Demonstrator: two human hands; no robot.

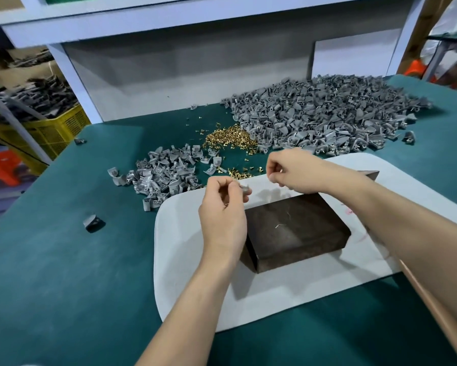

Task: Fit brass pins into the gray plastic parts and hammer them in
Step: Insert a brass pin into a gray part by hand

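Evidently the fitting step is in hand. The left hand [223, 204] pinches a single gray plastic part [245, 190] between thumb and curled fingers. It holds the part in the air over the far edge of the white mat [185, 260], just beyond the far left corner of the dark block [296, 228]. The right hand [288, 171] hangs close by, its fingertips drawn together as if on a pin, though I cannot tell whether one sits between them. The brass pins [230, 140] lie heaped toward the middle of the table [63, 260], with a few strewn nearer the mat. They sit between a small heap of gray parts [164, 175] and a large heap of gray parts [327, 114] that spreads toward the far right corner. Next, I judge, a pin must be steered into the part's hole and the part set on the block. Then what looks like a hammer [372, 177], lying along the mat's right side under the right forearm, must be taken up. The pin needs careful alignment before any blow.
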